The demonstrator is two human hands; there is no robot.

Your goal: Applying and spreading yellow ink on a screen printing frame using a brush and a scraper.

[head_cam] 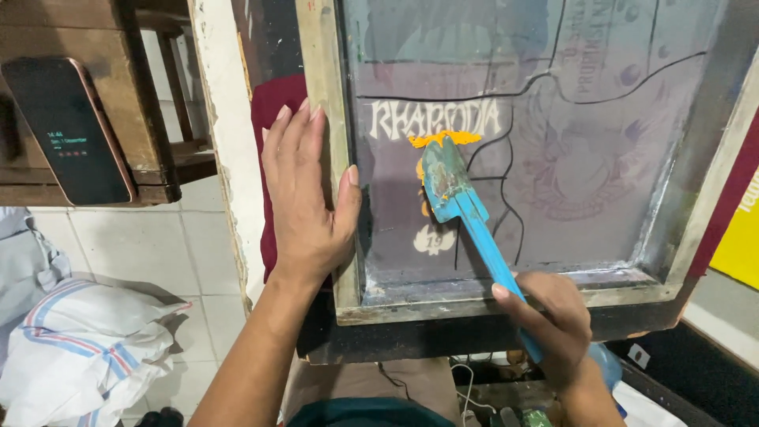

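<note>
- Two bare hands work at a wooden-framed printing screen (pixel 326 119) that fills the upper centre and right of the frame.
- The left hand (pixel 310 198) lies flat and spread, fingers together and pointing up, its palm pressed on the frame's left rail and its thumb hooked over the inner edge; it grips nothing.
- The right hand (pixel 553 316), at the lower right, is clamped around the handle of a blue spatula (pixel 466 209), fingers wrapped and thumb on top.
- The spatula slants up and to the left across the grey mesh, its blade near the centre of the frame, touching the screen just below a band of pale stencilled lettering.
- A dab of orange ink (pixel 443 139) sits at the blade's tip, smeared over the bottom edge of the lettering, with more orange streaked along the blade's left side.
- Dark red cloth (pixel 273 103) shows beneath the screen's left rail, behind the left hand.
- A smartphone (pixel 69 130) with a dim lit display leans on a wooden shelf in the upper left.
- White sacks with red and blue stripes (pixel 87 348) lie on the tiled floor at the lower left.
- A yellow panel (pixel 742 245) shows at the right edge.
</note>
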